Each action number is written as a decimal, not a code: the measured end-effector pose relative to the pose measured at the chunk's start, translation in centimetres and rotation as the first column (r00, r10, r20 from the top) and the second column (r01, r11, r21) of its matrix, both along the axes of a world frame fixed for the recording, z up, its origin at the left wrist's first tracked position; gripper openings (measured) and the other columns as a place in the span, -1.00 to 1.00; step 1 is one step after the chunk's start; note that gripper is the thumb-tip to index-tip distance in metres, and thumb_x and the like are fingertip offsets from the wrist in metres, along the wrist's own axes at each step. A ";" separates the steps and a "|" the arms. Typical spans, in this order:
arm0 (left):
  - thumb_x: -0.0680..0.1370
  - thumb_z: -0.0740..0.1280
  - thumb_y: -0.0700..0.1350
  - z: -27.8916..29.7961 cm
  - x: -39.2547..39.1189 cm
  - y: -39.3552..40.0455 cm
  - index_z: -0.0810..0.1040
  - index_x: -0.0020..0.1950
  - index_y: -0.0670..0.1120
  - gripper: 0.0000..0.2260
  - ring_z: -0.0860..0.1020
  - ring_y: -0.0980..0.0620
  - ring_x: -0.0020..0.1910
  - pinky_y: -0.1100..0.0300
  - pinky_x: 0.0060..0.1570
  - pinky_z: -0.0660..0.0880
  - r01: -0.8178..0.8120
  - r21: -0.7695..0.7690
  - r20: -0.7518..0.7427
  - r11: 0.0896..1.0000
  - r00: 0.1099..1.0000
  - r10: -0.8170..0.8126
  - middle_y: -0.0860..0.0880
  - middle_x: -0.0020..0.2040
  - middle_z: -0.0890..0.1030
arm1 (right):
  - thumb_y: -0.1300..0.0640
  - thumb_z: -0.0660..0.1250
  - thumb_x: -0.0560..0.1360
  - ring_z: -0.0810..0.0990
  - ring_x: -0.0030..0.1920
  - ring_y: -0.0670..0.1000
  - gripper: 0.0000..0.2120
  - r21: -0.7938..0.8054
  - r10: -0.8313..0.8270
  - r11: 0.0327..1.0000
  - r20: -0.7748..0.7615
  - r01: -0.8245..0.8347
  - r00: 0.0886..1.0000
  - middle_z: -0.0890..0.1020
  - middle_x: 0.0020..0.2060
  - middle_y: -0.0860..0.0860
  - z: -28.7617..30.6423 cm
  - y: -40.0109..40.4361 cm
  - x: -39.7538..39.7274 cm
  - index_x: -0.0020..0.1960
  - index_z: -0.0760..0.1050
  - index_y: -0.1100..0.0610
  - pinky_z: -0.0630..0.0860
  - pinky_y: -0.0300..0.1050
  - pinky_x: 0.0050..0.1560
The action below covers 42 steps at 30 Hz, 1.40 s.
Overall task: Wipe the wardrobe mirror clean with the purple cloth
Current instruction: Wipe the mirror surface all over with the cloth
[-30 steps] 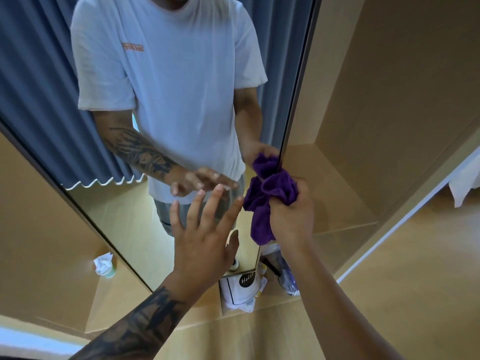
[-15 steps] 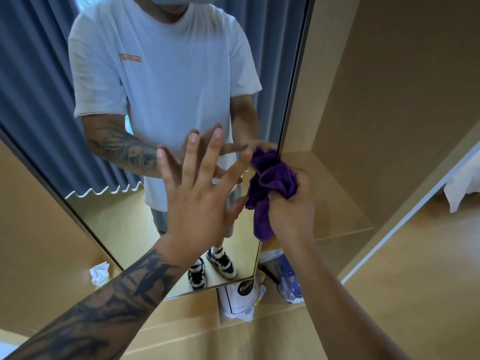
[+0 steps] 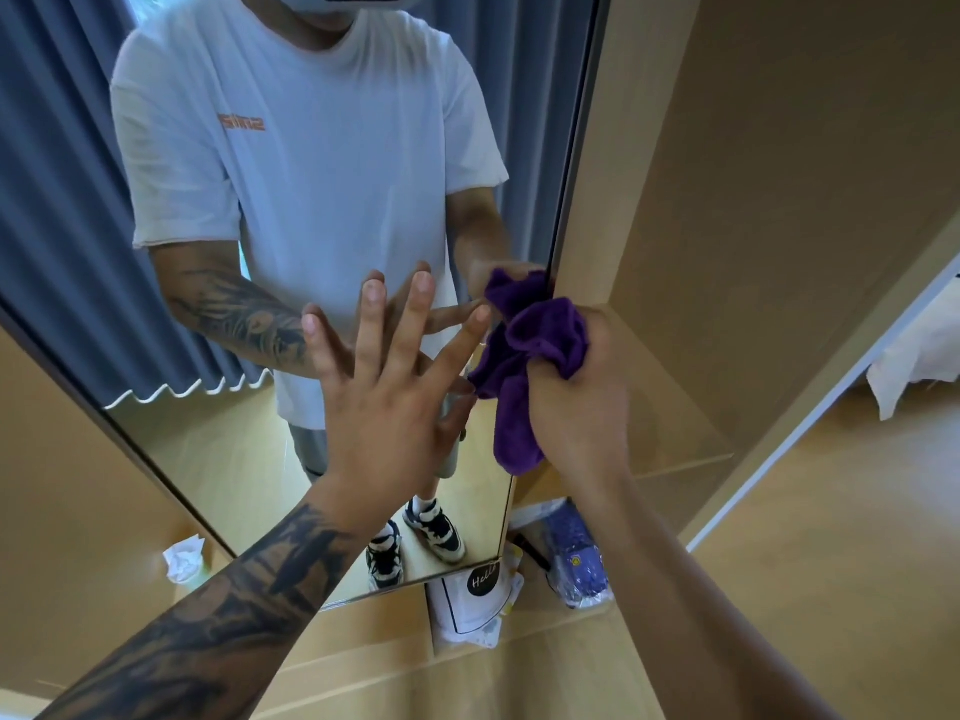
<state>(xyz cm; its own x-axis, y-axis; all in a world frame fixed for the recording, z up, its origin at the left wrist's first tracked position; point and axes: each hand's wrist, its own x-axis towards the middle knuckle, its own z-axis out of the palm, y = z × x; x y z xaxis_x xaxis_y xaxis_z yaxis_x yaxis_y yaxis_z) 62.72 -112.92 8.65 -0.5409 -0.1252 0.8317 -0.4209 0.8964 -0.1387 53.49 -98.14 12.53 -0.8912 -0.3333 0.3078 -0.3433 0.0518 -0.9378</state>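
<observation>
We stand at the wardrobe mirror (image 3: 270,407). Our left hand (image 3: 387,407) lies flat on the glass, fingers (image 3: 371,324) spread. Our right hand (image 3: 576,407) bunches the purple cloth (image 3: 524,350) in curled fingers against the mirror's right edge. We judge wiping works best with the cloth flattened and firm overlapping strokes. Below, a white bag (image 3: 467,600) sits on the wardrobe floor (image 3: 540,636); its contents are hidden.

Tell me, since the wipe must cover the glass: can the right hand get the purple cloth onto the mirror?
Probably yes: the right hand holds the purple cloth bunched at the mirror edge; only the spread left hand lies alongside.
</observation>
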 end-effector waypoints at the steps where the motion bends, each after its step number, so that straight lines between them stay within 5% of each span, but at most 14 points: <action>1: 0.57 0.43 0.23 0.1 0.0 0.0 0.27 0.63 0.23 -0.33 -0.28 -0.12 0.67 -0.51 0.49 -0.15 -0.004 0.002 0.004 1.000 1.000 0.004 -0.10 0.66 0.10 | 0.23 0.31 0.56 0.63 -0.12 -0.24 -0.65 0.009 -0.029 1.000 -0.011 0.029 1.000 0.61 -0.07 -0.34 -0.8 -0.1 0.4 0.18 0.47 -0.19 0.50 -0.41 -0.26; 8: 0.55 0.44 0.22 0.5 0.3 0.3 0.27 0.63 0.23 -0.32 -0.32 -0.09 0.66 -0.50 0.49 -0.17 -0.002 0.024 0.012 1.000 1.000 0.002 -0.10 0.65 0.09 | 0.18 0.29 0.59 0.60 -0.26 -0.34 -0.71 0.151 0.051 0.986 0.099 -0.066 0.994 0.60 -0.20 -0.42 -0.5 0.5 -0.2 0.02 0.39 -0.24 0.42 -0.46 -0.43; 14: 0.54 0.46 0.22 0.5 0.3 0.1 0.29 0.63 0.21 -0.31 -0.33 -0.10 0.66 -0.49 0.49 -0.19 0.004 0.021 0.013 1.000 1.000 -0.004 -0.09 0.65 0.09 | 0.18 0.33 0.54 0.65 -0.07 -0.26 -0.60 -0.076 -0.017 0.997 -0.095 0.009 0.995 0.62 -0.01 -0.34 2.5 -0.1 0.1 0.24 0.40 -0.24 0.51 -0.45 -0.25; 19: 0.56 0.44 0.23 0.3 0.2 0.2 0.27 0.64 0.21 -0.32 -0.32 -0.12 0.66 -0.50 0.49 -0.17 -0.008 0.011 0.010 1.000 1.000 0.008 -0.10 0.66 0.07 | 0.21 0.33 0.56 0.64 -0.16 -0.12 -0.62 0.110 -0.018 0.994 -0.009 0.019 1.000 0.63 -0.11 -0.17 -2.0 -0.1 1.1 0.05 0.35 -0.29 0.49 -0.33 -0.26; 22: 0.57 0.43 0.24 0.2 0.1 0.1 0.26 0.64 0.22 -0.32 -0.31 -0.13 0.66 -0.51 0.49 -0.17 -0.008 0.010 0.012 1.000 1.000 0.008 -0.10 0.67 0.07 | 0.21 0.31 0.55 0.63 -0.17 -0.23 -0.62 0.151 0.024 0.988 0.034 -0.029 0.999 0.63 -0.12 -0.31 -1.1 0.1 0.3 0.01 0.37 -0.31 0.47 -0.38 -0.36; 29: 0.55 0.46 0.22 -0.1 0.0 -0.2 0.28 0.64 0.20 -0.30 -0.23 -0.14 0.68 -0.50 0.49 -0.18 0.018 -0.003 -0.027 1.000 0.999 -0.019 -0.07 0.68 0.08 | 0.19 0.31 0.52 0.65 -0.04 -0.25 -0.59 -0.089 -0.006 0.996 -0.131 -0.006 0.991 0.63 0.00 -0.34 2.8 -0.6 -0.3 0.22 0.43 -0.27 0.52 -0.44 -0.21; 34: 0.56 0.45 0.25 -0.2 -0.1 -0.4 0.28 0.64 0.21 -0.32 -0.23 -0.15 0.68 -0.49 0.51 -0.19 0.004 -0.016 -0.033 1.000 0.999 -0.005 -0.10 0.68 0.09 | 0.20 0.32 0.57 0.63 -0.11 -0.20 -0.63 0.101 -0.012 0.995 -0.024 0.014 1.000 0.64 -0.06 -0.21 -3.6 0.0 1.0 0.24 0.41 -0.19 0.52 -0.29 -0.19; 37: 0.56 0.44 0.27 -0.3 -0.3 -0.3 0.27 0.64 0.21 -0.31 -0.21 -0.16 0.68 -0.50 0.51 -0.18 0.004 -0.030 -0.031 1.000 1.000 -0.005 -0.07 0.69 0.05 | 0.14 0.32 0.59 0.64 -0.18 -0.18 -0.66 0.160 0.008 0.987 0.028 -0.012 1.000 0.65 -0.14 -0.22 -3.6 0.4 0.8 0.11 0.37 -0.31 0.47 -0.38 -0.31; 42: 0.54 0.48 0.19 -0.5 -0.2 -0.4 0.29 0.64 0.19 -0.30 -0.17 -0.17 0.68 -0.49 0.51 -0.20 0.034 -0.014 -0.060 0.999 0.998 -0.035 -0.06 0.69 0.06 | 0.22 0.32 0.52 0.64 -0.05 -0.26 -0.57 -0.051 -0.003 0.999 -0.133 -0.004 0.991 0.63 -0.03 -0.37 2.8 -0.4 -0.7 0.17 0.42 -0.30 0.50 -0.45 -0.23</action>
